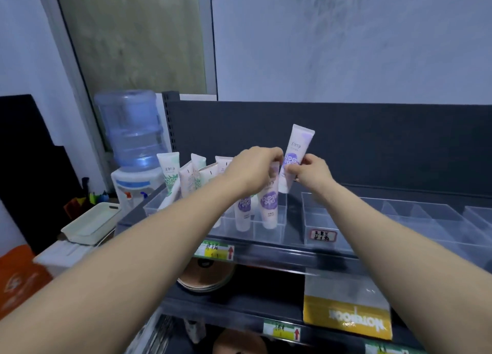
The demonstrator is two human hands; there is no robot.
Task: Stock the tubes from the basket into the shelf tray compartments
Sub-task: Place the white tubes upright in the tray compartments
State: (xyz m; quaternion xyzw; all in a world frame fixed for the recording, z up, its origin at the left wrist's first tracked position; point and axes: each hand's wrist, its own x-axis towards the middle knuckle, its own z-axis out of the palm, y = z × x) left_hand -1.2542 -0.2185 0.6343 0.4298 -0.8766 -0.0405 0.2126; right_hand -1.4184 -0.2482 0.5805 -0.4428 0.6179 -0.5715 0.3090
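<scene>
Three purple tubes [295, 156], two green tubes [167, 172] and three peach tubes [186, 179] are visible. There are three clear trays [322, 220], three price labels [214, 249], one white basket [90, 223] and one water bottle [133, 130].

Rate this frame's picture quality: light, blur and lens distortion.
Head view: dim, flat bluish light, no hard glare; head view: the raised tube pinched by the right hand and the standing tube gripped by the left hand look fairly sharp, while the clear tray at right and the yellow notebook pack are smeared; head view: the wide lens leans the grey frame at left.
</scene>
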